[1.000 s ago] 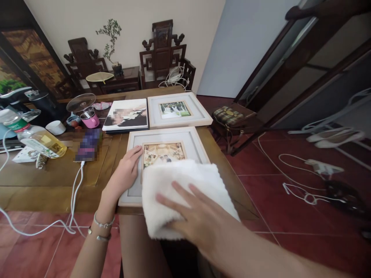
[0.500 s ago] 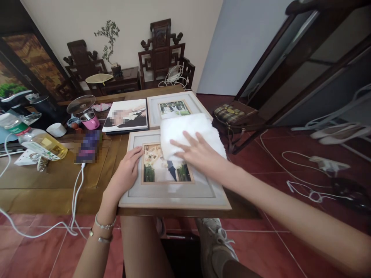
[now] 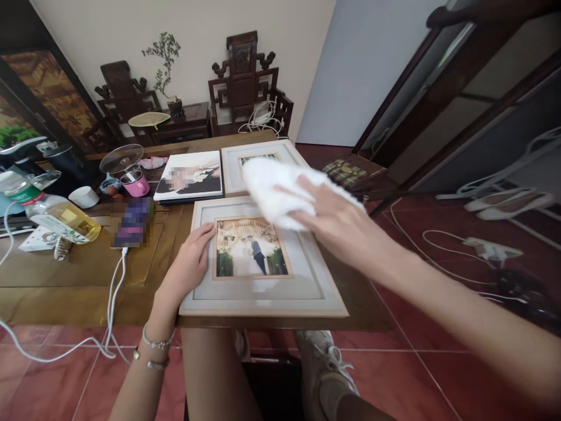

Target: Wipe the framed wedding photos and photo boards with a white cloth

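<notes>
White cloth point(image 3: 274, 184) is now bunched, no longer spread flat under the right hand point(image 3: 339, 216). Right hand grips it; bulk sits just left of the knuckles, over the near frame's point(image 3: 258, 290) far edge and part of the far frame point(image 3: 231, 168). Can't tell if it's touching either. Left hand point(image 3: 189, 257) unclenched, fingers resting on the near frame's left side.

Light soft, diffuse; right side dim. Cloth point(image 3: 274, 186) nearly washed out. Right hand point(image 3: 339, 217) slightly motion-blurred; phone point(image 3: 132, 223) pixelated; edges stretched.
</notes>
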